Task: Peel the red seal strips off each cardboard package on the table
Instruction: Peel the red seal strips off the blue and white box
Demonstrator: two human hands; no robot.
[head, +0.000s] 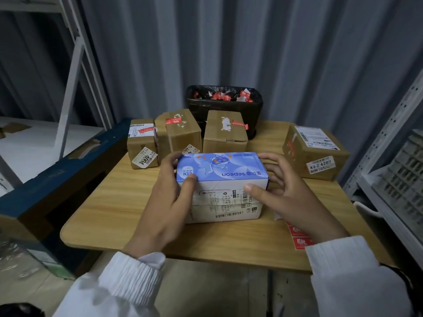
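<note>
A blue-and-white box (223, 179) printed "sepeon" stands in the middle of the wooden table (109, 202). My left hand (169, 195) grips its left end, thumb on the front top edge. My right hand (286, 191) holds its right end, thumb on the front face. No red strip shows on this box. Behind it stand three brown cardboard packages: the left one (142, 143) and the middle one (180, 131) each carry a red seal strip, and the third (225, 131) has a red strip (239, 123) on top. A fourth package (313, 152) sits at the right.
A black bin (225, 104) lined with a bag holds several peeled red strips at the table's back. Red stickers (302, 239) lie on the table near my right wrist. A dark blue crate (57, 170) borders the table's left; metal shelving (393, 156) stands at right.
</note>
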